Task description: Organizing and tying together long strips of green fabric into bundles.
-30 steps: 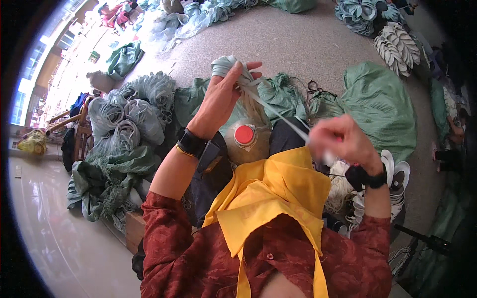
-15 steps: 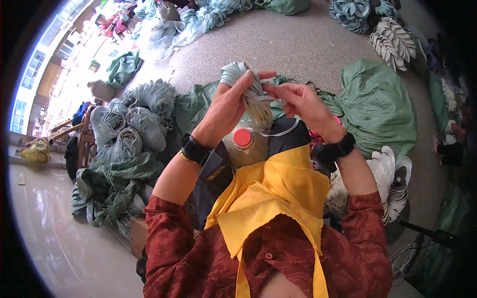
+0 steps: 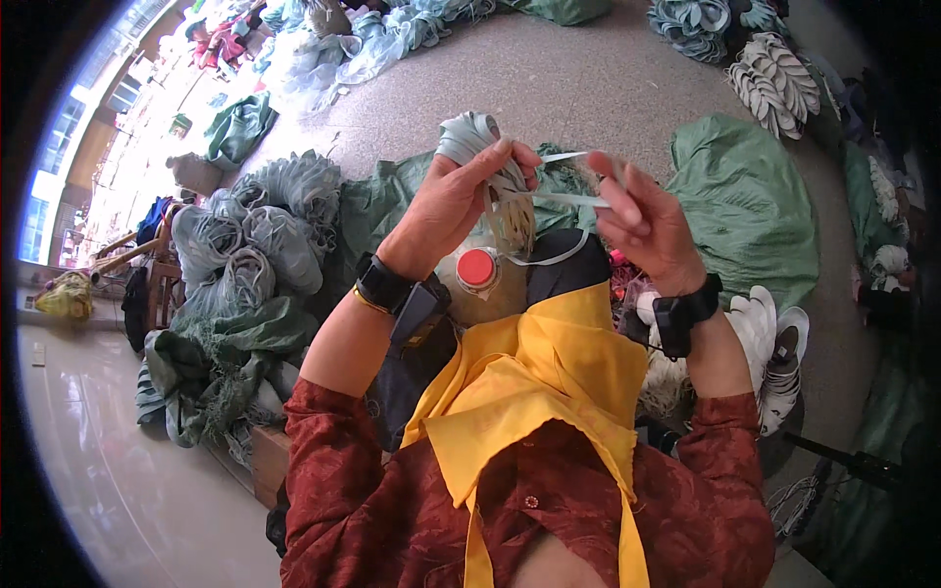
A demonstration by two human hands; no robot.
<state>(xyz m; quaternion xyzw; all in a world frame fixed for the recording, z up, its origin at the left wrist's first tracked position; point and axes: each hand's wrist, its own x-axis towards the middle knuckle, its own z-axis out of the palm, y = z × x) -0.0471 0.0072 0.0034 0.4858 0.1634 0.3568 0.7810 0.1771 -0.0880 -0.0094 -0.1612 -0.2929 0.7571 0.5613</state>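
Note:
My left hand [image 3: 441, 206] is closed around a bundle of pale grey-green strips [image 3: 469, 137], its folded top standing above the thumb and its loose ends hanging below. Out to the right, my right hand [image 3: 647, 230] has its fingers bent and slightly blurred. A pale flat strip [image 3: 564, 199] stretches taut between the bundle and that hand, with a second length above it, like a loop. The exact grip of the right fingertips is smeared by motion. One loose strip end [image 3: 554, 259] curves down over my dark trouser leg.
Between my knees is a pale container with a red cap [image 3: 477, 268]. A yellow apron [image 3: 520, 382] covers my lap. Bundled grey-green pieces [image 3: 250, 235] lie at left, a large green sack [image 3: 740, 206] at right. White shoe-shaped pieces [image 3: 779, 353] sit by my right forearm.
My right hand has moved right, away from the bundle, drawing the strip out straight. My left hand stays closed on the bundle in nearly the same place.

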